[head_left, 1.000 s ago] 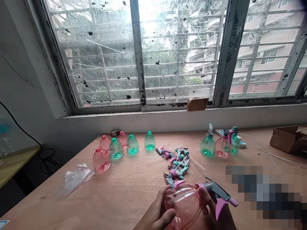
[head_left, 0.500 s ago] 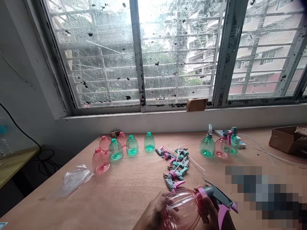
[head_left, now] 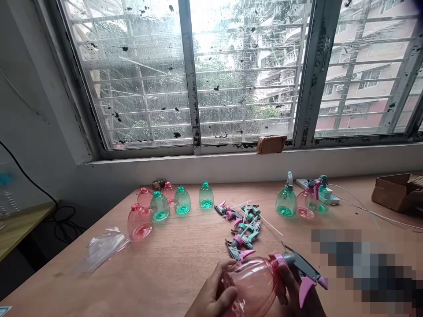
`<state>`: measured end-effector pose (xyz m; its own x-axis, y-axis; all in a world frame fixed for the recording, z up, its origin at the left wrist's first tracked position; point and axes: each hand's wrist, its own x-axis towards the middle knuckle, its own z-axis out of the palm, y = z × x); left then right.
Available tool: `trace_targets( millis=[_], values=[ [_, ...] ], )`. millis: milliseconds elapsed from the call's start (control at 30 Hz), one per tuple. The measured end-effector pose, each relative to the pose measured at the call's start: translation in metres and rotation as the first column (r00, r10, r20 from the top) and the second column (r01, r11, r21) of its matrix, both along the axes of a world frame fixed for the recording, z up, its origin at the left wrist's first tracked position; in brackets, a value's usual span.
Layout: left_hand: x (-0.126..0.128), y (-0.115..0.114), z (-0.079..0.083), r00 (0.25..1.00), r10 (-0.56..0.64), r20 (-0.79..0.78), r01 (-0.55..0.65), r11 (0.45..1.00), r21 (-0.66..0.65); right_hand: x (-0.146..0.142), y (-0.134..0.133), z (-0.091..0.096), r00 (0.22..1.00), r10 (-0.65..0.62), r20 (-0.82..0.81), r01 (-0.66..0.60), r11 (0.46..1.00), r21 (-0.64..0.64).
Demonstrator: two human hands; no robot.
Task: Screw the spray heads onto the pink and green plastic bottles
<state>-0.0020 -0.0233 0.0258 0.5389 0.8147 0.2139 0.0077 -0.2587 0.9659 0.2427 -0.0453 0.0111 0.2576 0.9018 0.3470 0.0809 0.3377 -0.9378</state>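
Observation:
A pink see-through spray bottle (head_left: 253, 284) lies tilted on its side between my hands, low in the view. My left hand (head_left: 216, 288) wraps round its base end, thumb on the near side. At the neck, my right hand (head_left: 291, 284) is closed around the pink collar of the grey-and-pink spray head (head_left: 306, 270), whose trigger points down to the right. Part of the right hand's fingers is hidden behind the bottle and head. Just beyond lies a pile of loose spray heads (head_left: 243, 229) in pink, green and grey, with thin white tubes.
Green bottles (head_left: 182, 202) and pink bottles (head_left: 139, 224) without heads stand at the left, behind a clear plastic bag (head_left: 105, 246). Bottles with heads (head_left: 286, 202) stand back right, near a power strip (head_left: 333, 199) and a cardboard box (head_left: 395, 193). A blurred patch covers the right.
My left hand has shifted its grip on the bottle, its thumb now showing on the near side. The bottle has turned slightly, and the spray head's trigger sits a little higher.

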Motion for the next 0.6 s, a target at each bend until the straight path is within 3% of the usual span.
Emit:
trace_targets(
  millis=[133,233,367,500,600],
  values=[
    [-0.002,0.000,-0.007,0.990,0.058,-0.131,-0.042,0.992,0.121,0.005,0.002,0.011,1.000,0.009,-0.008,-0.010,0.998,-0.062],
    [-0.003,0.002,-0.013,0.988,0.068,-0.138,-0.046,0.986,0.160,0.005,0.003,0.013,0.999,-0.004,-0.044,0.000,0.995,-0.102],
    [-0.003,0.001,-0.010,0.995,0.021,-0.099,-0.006,0.989,0.150,0.002,0.004,0.010,0.995,-0.045,-0.090,0.034,0.992,-0.119],
    [-0.003,0.000,-0.003,0.986,0.035,-0.164,-0.015,0.993,0.119,0.004,0.006,0.006,0.999,-0.010,-0.051,0.006,0.996,-0.086],
    [-0.001,0.006,-0.011,0.980,0.041,-0.196,-0.015,0.991,0.132,0.006,0.007,0.005,0.997,-0.074,-0.009,0.074,0.996,-0.049]
  ],
)
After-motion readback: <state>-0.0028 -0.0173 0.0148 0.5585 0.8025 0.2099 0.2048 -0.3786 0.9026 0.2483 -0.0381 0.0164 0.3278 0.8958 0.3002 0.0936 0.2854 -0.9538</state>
